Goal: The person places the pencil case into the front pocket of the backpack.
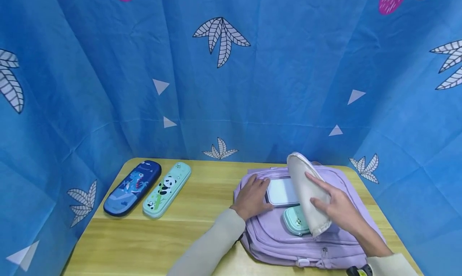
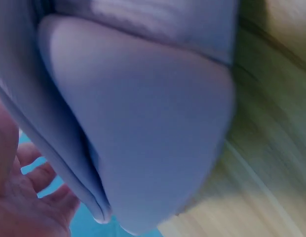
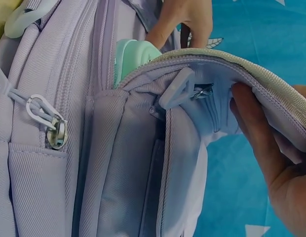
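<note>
Right hand (image 1: pixel 337 208) grips the raised, cream-lined lilac fabric flap (image 1: pixel 304 195) of the lilac fabric backpack (image 1: pixel 265 230); left hand (image 1: pixel 252 197) has thumb and fingers about the left end of the white-topped, dark-rimmed rectangular case (image 1: pixel 283 191) — can't tell if it's pinching it. That case lies at the pocket opening beside the mint-green rounded case (image 1: pixel 293 221), both partly hidden behind the flap. Likely failure: fingertip hold slips, flap drops onto cases or left fingers — or mint case, right by the flap's zip (image 3: pixel 192 58), fouls it.
</note>
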### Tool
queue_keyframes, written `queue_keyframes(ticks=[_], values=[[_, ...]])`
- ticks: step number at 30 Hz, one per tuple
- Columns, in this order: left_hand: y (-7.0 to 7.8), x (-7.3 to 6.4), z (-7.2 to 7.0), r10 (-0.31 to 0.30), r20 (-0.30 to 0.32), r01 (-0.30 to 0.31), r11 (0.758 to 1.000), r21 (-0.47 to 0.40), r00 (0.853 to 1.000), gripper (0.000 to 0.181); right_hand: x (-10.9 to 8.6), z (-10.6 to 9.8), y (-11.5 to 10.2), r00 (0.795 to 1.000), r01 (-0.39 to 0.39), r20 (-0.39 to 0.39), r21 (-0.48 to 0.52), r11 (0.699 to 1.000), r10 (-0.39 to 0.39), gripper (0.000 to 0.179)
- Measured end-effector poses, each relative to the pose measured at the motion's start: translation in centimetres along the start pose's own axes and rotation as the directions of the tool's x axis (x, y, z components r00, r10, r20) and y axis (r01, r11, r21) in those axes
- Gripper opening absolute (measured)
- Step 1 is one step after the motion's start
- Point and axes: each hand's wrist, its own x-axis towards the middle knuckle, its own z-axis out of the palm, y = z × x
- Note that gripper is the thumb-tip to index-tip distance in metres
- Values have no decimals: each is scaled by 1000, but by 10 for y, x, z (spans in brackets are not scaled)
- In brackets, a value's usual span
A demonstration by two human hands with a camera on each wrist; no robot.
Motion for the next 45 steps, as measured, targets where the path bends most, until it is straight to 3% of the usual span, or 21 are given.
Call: queue_keyframes(ticks=[12, 16, 24, 36, 45], values=[[20, 9, 7, -11, -26, 13, 996, 83, 1000, 99, -2, -3, 5, 1000, -11, 4, 21, 1000, 11, 72], [27, 13, 7, -3, -40, 7, 994, 105, 999, 93, -4, -3, 4, 1000, -18, 19, 42, 999, 17, 72], [33, 16, 8, 18, -76, -9, 993, 115, 997, 91, -1, -5, 1, 1000, 17, 16, 2, 1000, -17, 72], [35, 25, 6, -11, -10, 12, 997, 74, 1000, 89, 1, -2, 1, 1000, 13, 27, 39, 999, -14, 72], [36, 23, 3, 13, 22, -14, 999, 53, 1000, 84, -1, -2, 1, 999, -5, 41, 73, 997, 2, 72]])
